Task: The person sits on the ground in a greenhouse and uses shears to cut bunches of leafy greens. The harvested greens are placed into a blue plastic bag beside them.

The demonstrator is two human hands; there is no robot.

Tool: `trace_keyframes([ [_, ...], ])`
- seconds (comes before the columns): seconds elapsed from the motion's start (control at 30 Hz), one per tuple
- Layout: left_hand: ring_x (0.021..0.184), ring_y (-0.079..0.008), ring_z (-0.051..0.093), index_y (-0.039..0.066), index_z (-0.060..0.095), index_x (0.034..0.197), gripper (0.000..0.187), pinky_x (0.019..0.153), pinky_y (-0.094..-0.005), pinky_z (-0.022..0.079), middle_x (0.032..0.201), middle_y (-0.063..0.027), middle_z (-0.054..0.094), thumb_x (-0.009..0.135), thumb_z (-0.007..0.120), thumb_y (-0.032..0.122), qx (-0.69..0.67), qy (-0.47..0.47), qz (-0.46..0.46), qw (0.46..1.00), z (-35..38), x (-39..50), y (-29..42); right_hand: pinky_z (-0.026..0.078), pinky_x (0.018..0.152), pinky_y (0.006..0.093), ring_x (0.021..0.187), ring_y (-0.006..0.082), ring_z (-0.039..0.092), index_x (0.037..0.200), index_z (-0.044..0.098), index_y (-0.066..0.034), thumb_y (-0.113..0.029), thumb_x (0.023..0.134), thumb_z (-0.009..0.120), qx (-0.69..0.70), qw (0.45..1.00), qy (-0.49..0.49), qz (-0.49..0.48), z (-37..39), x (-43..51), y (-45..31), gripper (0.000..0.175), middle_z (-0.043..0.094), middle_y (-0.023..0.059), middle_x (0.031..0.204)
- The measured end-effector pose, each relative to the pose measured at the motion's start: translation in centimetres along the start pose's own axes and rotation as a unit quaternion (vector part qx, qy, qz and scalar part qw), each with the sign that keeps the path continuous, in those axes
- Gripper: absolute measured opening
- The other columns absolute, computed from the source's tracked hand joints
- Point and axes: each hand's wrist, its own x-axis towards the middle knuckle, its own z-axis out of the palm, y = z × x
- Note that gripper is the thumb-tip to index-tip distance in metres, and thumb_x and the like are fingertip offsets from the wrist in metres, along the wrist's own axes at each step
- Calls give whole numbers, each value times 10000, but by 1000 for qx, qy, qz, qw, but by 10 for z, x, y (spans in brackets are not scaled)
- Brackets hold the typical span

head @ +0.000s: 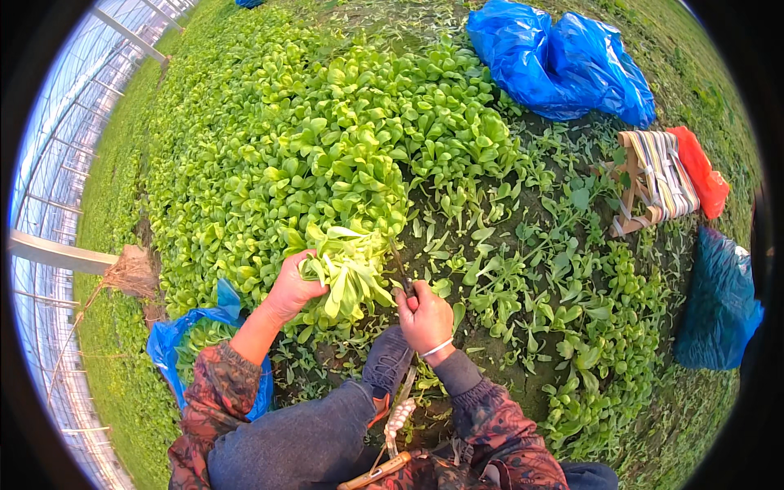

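My left hand [297, 285] grips a bunch of cut leafy greens [349, 269], pale stems showing, at the near edge of a dense bed of leafy greens [343, 147]. Just to the right, my right hand [425, 318] is closed around the handle of a thin dark-bladed tool [401, 269], likely a knife or sickle. Its blade points up and away, beside the standing plants; the tip is partly lost among leaves. An open blue plastic bag [177, 331] with greens inside stands by my left forearm.
Full blue plastic bags [557, 61] lie at the upper right. Beyond my right side are a folding stool with a striped woven seat [664, 174], a red plastic bag [701, 171] and another blue bag [716, 300]. Loose leaves litter the soil. A greenhouse frame post [61, 251] stands left.
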Motion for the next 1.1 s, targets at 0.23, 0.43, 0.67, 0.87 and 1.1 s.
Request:
trace_keyframes([
  [0.23,877,-79,617,9,667,1048,359,843,-261,492,970,6,686,701,757,-1,134,-19,29,990,5,1,12,505,604,426,704,324,646,963,600,-55,-238,761,723,-63,992,4,-112,-12,5,-7,298,632,127,765],
  [0.43,801,-51,557,15,665,957,290,757,-244,473,866,35,665,675,732,29,207,-27,60,976,0,-2,6,502,639,420,724,312,627,987,605,-63,-202,704,730,-99,985,12,-143,-11,6,-11,339,607,102,768],
  [0.67,750,-65,555,12,653,940,290,698,-265,482,801,9,654,663,730,46,284,-65,36,956,7,-6,11,481,522,385,560,295,620,1051,616,-77,-232,776,774,126,990,0,-58,-13,7,-25,353,628,88,658],
  [0.87,792,-80,572,10,665,1016,386,761,-265,491,845,-28,669,646,758,71,364,-77,139,918,5,-17,2,447,529,273,571,95,582,867,664,-38,-106,808,733,220,974,-43,-28,-1,18,-25,113,624,33,644],
  [1.1,800,-72,556,5,646,1035,412,750,-260,483,861,3,646,644,770,42,307,65,47,948,-102,-90,20,469,542,201,592,61,590,945,619,-19,-11,885,675,316,946,-2,75,-13,24,14,82,639,-3,737],
])
